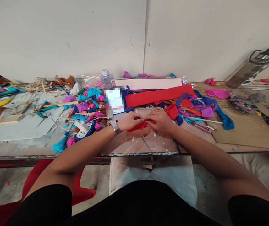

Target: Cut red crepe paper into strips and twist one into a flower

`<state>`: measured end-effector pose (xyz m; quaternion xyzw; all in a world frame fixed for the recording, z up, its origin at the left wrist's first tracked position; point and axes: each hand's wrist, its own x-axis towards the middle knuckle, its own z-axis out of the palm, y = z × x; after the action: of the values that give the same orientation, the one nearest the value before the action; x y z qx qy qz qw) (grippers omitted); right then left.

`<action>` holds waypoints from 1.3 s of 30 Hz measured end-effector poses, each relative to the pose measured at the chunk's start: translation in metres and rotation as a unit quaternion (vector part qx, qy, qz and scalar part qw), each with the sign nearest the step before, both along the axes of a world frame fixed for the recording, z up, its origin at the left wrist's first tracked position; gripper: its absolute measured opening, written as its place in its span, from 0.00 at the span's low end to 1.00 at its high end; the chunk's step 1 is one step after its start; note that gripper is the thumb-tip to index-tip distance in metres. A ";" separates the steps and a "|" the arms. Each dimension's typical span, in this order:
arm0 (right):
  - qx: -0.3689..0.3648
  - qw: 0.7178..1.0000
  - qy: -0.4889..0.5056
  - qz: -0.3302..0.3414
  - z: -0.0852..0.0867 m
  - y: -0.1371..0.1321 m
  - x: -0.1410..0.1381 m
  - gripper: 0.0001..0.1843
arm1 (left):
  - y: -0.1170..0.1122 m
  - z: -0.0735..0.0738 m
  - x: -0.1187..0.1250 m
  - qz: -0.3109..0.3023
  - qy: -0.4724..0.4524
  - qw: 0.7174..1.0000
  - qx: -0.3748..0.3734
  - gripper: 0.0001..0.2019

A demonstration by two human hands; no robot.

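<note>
A strip of red crepe paper (139,126) is pinched between my two hands, low over the table's front part. My left hand (132,121), with a metal watch on its wrist, grips it from the left with thumb and fingers together. From the other side my right hand (157,119) closes on the same paper, fingertips almost meeting the left ones. The fingers hide part of the strip. A crumpled red paper piece (171,111) lies just right of my right hand. Behind both hands stretches a long folded red paper band (159,95).
A lit phone (115,100) leans by a plastic bottle (107,78). Left are crumpled coloured papers (92,106) and a power strip (85,130). To the right lie a pink cutter (202,127), blue paper (225,117), cardboard (247,131) and a tall tumbler (245,69).
</note>
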<state>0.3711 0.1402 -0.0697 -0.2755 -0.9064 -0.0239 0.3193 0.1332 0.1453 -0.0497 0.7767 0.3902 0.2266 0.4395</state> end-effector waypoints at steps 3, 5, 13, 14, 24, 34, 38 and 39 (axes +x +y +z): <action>-0.003 1.000 0.004 0.002 0.001 -0.001 -0.001 0.07 | 0.002 -0.001 0.000 -0.009 -0.004 1.000 0.010 0.20; 0.000 1.000 0.007 0.004 0.002 -0.001 -0.001 0.07 | 0.002 -0.001 0.000 -0.010 -0.004 1.000 0.010 0.21; 0.002 1.000 0.003 -0.001 0.003 -0.003 -0.002 0.07 | 0.004 -0.004 0.000 -0.001 0.001 1.000 0.029 0.21; 0.003 1.000 0.007 -0.003 0.002 -0.003 -0.002 0.07 | 0.003 -0.004 0.000 0.003 0.006 0.999 0.038 0.21; -0.027 0.998 0.050 -0.020 -0.002 -0.003 -0.001 0.05 | -0.013 0.002 0.001 0.008 0.106 0.962 0.252 0.17; -0.032 0.999 0.035 0.010 0.002 -0.004 -0.003 0.04 | -0.012 -0.004 0.000 -0.036 0.219 0.908 0.355 0.15; -0.039 0.999 0.015 0.009 0.003 -0.005 -0.003 0.04 | -0.012 -0.003 0.000 -0.063 0.247 0.894 0.368 0.18; -0.042 0.999 0.012 0.009 0.003 -0.005 -0.003 0.05 | -0.012 -0.003 0.000 -0.067 0.250 0.893 0.369 0.19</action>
<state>0.3681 0.1353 -0.0663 -0.2806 -0.9053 0.0200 0.3183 0.1335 0.1330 -0.0526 0.9382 0.3227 0.1227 0.0233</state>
